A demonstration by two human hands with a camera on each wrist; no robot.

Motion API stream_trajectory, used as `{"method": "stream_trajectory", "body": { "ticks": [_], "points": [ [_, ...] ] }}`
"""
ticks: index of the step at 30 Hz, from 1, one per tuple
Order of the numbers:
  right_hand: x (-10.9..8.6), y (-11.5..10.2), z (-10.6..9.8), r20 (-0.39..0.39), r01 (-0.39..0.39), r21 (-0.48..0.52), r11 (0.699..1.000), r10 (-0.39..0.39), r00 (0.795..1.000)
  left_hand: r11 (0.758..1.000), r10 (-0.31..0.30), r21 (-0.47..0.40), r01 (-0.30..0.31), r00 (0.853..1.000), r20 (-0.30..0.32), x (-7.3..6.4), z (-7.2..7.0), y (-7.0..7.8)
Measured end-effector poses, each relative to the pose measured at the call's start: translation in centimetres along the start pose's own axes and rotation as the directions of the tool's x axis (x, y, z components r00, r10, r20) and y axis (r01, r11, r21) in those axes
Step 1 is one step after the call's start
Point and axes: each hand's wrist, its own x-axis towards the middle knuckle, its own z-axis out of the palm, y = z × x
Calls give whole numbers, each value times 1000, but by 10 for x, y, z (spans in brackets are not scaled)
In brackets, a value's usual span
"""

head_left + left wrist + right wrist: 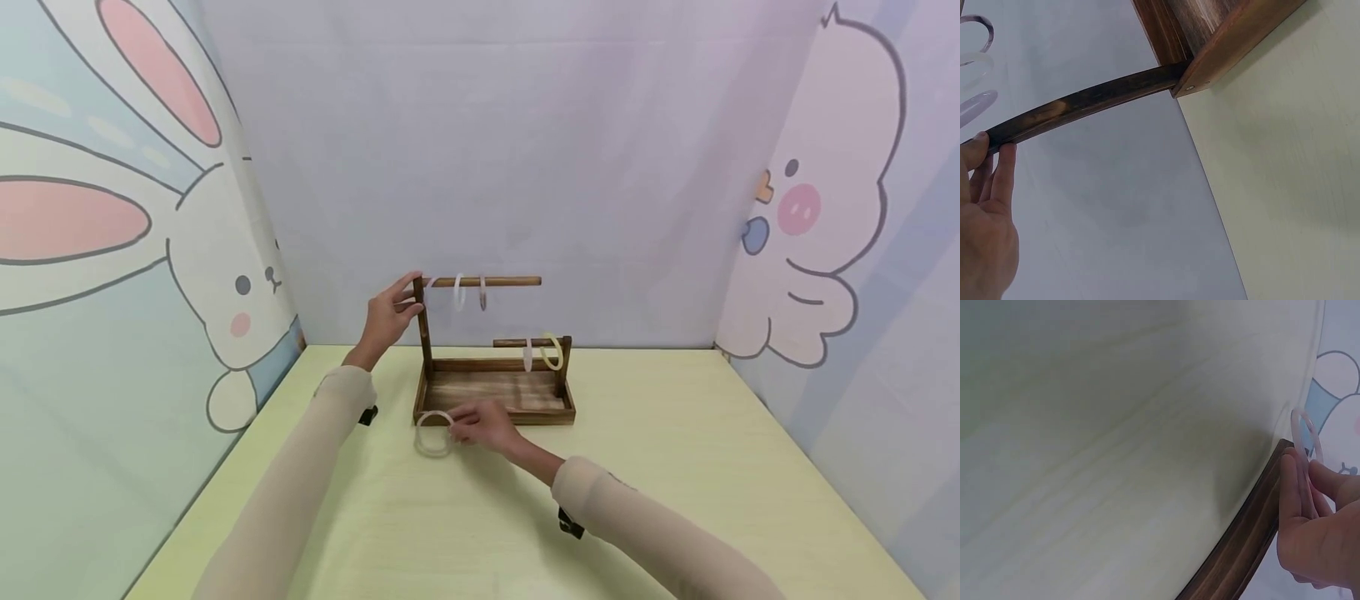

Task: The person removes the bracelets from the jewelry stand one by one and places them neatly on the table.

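Observation:
A dark wooden bangle stand (pixel 487 389) with a tray base and two bars is on the table. My left hand (pixel 386 321) grips the top of its tall post (pixel 1085 103), thumb on one side and fingers on the other. Between thumb and fingers, my right hand (pixel 487 427) pinches a translucent whitish bangle (pixel 1297 430) in front of the tray's near left corner. From the upper bar (pixel 517 281) hang a lilac bangle (pixel 977 107), a white bangle (pixel 458 293) and a brownish-purple bangle (pixel 483 294). The lower bar (pixel 510 342) carries a pale bangle (pixel 527 357) and a yellow bangle (pixel 559 356).
The pale yellow table (pixel 645 475) meets a plain back curtain (pixel 600 167) close behind the stand. Side panels with a cartoon rabbit (pixel 225 250) on the left and a white cartoon animal (pixel 840 167) on the right enclose the table.

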Motion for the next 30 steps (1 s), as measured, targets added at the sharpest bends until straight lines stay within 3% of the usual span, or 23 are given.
{"method": "stream_trajectory", "body": {
  "ticks": [14, 19, 30],
  "points": [
    [4, 7, 12, -36, -33, -50, 998, 31, 999, 1000, -10, -28, 10, 1000, -2, 0, -1, 5],
    [-1, 2, 13, -58, -9, -5, 1000, 9, 998, 999, -20, -41, 20, 1000, 3, -1, 0, 5],
    [-1, 7, 18, -126, 16, -26, 1000, -19, 992, 1000, 2, -14, -2, 1000, -4, -1, -1, 2]
  ]
}}
